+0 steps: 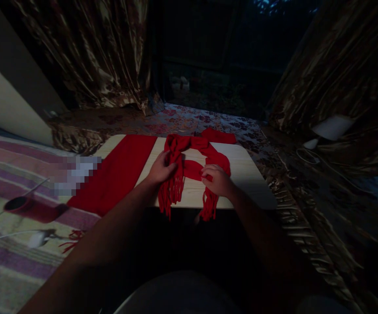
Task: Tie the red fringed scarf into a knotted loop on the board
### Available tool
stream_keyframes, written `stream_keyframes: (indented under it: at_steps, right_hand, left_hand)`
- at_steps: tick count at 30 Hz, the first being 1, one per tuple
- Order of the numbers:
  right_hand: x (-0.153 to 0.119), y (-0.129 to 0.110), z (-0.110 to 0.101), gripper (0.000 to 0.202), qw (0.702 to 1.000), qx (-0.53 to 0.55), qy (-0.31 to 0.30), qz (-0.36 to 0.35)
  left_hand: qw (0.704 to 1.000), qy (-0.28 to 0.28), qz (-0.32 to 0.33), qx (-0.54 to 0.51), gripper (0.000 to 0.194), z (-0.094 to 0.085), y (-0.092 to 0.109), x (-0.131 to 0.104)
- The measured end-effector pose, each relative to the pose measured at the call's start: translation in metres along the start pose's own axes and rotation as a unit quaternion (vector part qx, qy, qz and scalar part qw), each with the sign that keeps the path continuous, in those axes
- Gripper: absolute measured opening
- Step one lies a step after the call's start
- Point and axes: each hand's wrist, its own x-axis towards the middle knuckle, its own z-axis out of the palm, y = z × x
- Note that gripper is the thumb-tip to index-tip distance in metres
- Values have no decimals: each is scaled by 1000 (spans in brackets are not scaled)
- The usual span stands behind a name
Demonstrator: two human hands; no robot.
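A red scarf [193, 143] with fringed ends lies in a loop on a pale wooden tabletop [250, 183]. My left hand [161, 169] is wrapped round the left side of the loop, just above its long fringe. On the right side, my right hand [219, 179] is closed on the scarf, with its fingertips pinching a fold of cloth. Both fringes hang over the table's near edge. To the left, a wide flat piece of red cloth [120, 170] stretches across the table and onto the striped blanket. Another red folded piece [221, 136] sits at the far edge.
The striped blanket [12, 261] at left carries a red cylindrical object [33, 209], white cables and a white plug-like piece [38, 239]. A white lamp [334, 127] lies at right with its cord. Long patterned curtains [110, 52] frame a dark window. The room is dim.
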Motion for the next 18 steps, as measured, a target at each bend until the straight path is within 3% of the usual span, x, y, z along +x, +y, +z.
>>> stream_keyframes:
  at_steps: [12,18]
  right_hand:
    - [-34,-25,-16,9,996,-8,-86,4]
    - [-54,-55,-33,13,990,5,-141,22]
  left_hand:
    - [998,-5,-12,55,68,-1,9,-2]
    - [997,-11,-10,78,65,-2,10,-2]
